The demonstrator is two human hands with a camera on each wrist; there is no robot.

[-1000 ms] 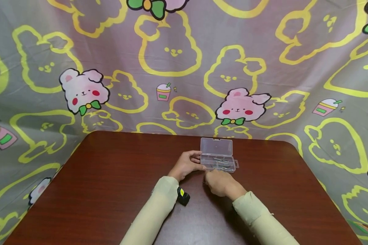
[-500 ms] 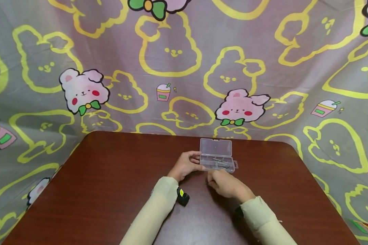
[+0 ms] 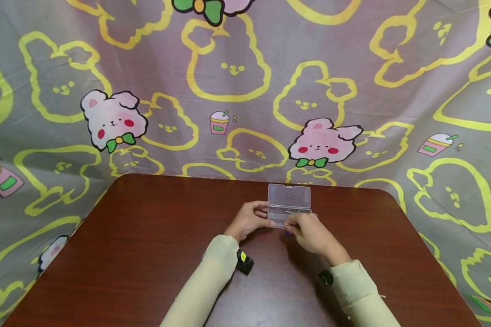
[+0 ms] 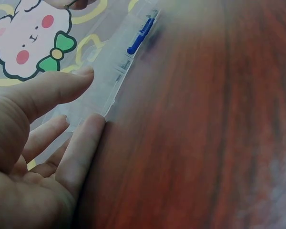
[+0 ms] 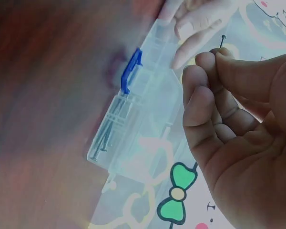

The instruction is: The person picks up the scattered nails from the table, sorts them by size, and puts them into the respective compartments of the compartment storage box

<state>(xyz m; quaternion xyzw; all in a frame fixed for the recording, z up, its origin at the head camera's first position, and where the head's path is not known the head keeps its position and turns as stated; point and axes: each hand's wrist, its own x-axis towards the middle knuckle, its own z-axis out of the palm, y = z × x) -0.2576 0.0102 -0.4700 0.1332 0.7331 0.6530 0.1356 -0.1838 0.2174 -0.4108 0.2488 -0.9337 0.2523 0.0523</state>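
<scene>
A clear plastic box (image 3: 288, 196) stands with its lid raised near the back of the table. Its blue latch (image 5: 131, 71) shows on the near side, and a few nails (image 5: 103, 144) lie in one compartment. My left hand (image 3: 247, 221) holds the box's left end, thumb at the near corner and fingers at the side. Over the right part of the box is my right hand (image 3: 308, 231). Between its thumb and forefinger it pinches a small nail (image 5: 222, 42), whose head end sticks out in the right wrist view. This hand hides much of the box's right half from the head view.
The brown wooden table (image 3: 167, 245) extends around the box. A cloth (image 3: 237, 113) printed with bunnies and bears hangs behind and at the sides. A black strap (image 3: 244, 262) sits at the left wrist.
My right hand has moved from low in front of the box to the right and up over its right part. The left hand has stayed at the box's left end.
</scene>
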